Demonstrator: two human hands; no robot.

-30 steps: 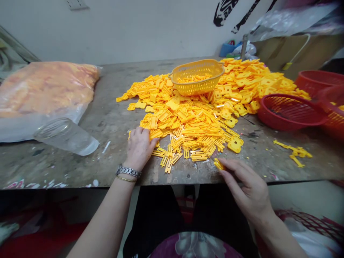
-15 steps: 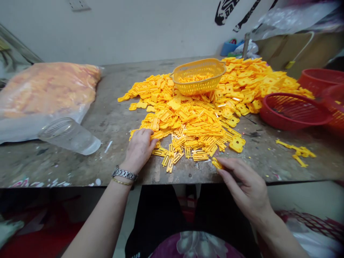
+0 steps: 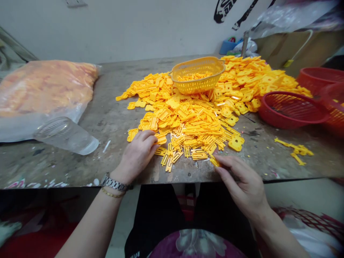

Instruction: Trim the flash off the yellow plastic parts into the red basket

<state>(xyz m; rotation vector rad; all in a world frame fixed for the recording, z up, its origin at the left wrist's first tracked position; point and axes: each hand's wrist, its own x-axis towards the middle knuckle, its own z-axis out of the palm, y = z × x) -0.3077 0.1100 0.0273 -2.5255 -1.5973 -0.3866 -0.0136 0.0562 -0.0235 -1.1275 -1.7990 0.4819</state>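
Yellow plastic parts (image 3: pixel 193 122) lie heaped on the worn table (image 3: pixel 113 107). At the heap's front left, my left hand (image 3: pixel 138 152) is closed round a flat yellow piece (image 3: pixel 160 138) that sticks out past its fingertips. Another yellow piece (image 3: pixel 132 134) lies just beyond its knuckles. My right hand (image 3: pixel 239 179), near the table's front edge, pinches a small yellow part (image 3: pixel 214 161) between thumb and forefinger. Small slotted yellow strips (image 3: pixel 169 157) lie between the two hands. A yellow basket (image 3: pixel 199 84) holding small yellow parts rests on the heap.
A clear plastic cup (image 3: pixel 67 136) lies on its side at the left, before a large bag of orange-yellow pieces (image 3: pixel 45 89). Red baskets (image 3: pixel 292 114) stand at the right. Thin yellow scraps (image 3: pixel 298 149) lie near the right front edge.
My left hand has drawn back slightly towards me, and the yellow piece at its fingertips shows more clearly. The right hand has hardly moved, still pinching its part.
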